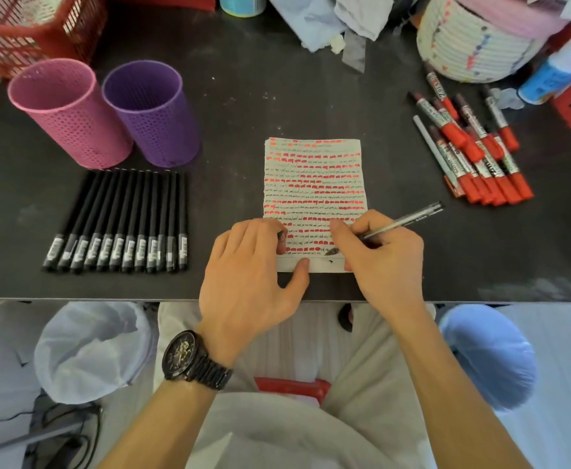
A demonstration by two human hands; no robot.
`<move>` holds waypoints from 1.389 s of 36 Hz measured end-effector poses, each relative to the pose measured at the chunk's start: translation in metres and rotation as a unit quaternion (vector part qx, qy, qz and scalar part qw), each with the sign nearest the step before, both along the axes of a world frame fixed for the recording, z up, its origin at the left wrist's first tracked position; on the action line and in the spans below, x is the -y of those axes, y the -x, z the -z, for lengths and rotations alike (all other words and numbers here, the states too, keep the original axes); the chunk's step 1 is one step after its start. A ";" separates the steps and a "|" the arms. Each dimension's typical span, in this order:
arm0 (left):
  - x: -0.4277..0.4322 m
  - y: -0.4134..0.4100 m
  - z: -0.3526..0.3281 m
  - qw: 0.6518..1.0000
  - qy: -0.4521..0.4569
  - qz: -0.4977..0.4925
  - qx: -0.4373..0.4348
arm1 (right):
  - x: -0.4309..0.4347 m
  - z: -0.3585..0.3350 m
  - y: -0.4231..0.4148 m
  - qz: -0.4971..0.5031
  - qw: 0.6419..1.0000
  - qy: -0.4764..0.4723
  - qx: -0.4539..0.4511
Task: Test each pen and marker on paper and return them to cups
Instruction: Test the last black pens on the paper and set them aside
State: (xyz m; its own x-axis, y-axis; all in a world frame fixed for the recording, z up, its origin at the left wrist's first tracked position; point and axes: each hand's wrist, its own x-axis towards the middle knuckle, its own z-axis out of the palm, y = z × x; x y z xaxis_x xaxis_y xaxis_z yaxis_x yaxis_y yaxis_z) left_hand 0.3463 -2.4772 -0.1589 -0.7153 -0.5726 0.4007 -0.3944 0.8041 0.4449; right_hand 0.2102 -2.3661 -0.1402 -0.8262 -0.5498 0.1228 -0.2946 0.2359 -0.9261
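Note:
My right hand [384, 255] grips a clear pen [409, 219], its tip down on the bottom lines of the paper [314, 184], which is filled with red and black test marks. My left hand [250, 275] presses the paper's lower left corner, thumb on its bottom edge, and seems to hold a small dark cap between its fingertips. A pink cup [70, 110] and a purple cup [152, 111] stand at the left, both showing nothing inside. A row of several black pens [121, 220] lies in front of them. Several red markers [473, 154] lie in a heap on the right.
The black table [243, 89] ends just below my hands. A red basket [23, 28] stands at the back left, a white woven basket [470, 38] at the back right, crumpled cloth [328, 18] at the back middle. A glue bottle [555, 72] lies far right.

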 end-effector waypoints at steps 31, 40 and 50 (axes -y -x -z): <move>-0.001 0.000 -0.002 1.000 -0.005 0.001 -0.001 | 0.003 0.005 0.002 0.001 0.999 -0.023 -0.023; 0.000 -0.001 -0.002 1.000 -0.012 0.007 0.010 | 0.004 0.007 0.003 0.000 0.999 -0.038 -0.028; 0.012 0.002 -0.018 0.965 -0.259 -0.022 -0.044 | 0.003 -0.007 0.005 0.048 0.998 0.030 0.000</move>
State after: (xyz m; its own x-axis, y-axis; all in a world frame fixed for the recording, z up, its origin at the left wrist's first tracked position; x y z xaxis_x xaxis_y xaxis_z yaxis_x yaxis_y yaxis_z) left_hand 0.3442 -2.4891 -0.1407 -0.6620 -0.7412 0.1116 -0.3652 0.4490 0.8155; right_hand 0.2057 -2.3689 -0.1335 -0.8752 -0.4593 0.1522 -0.2723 0.2074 -0.9396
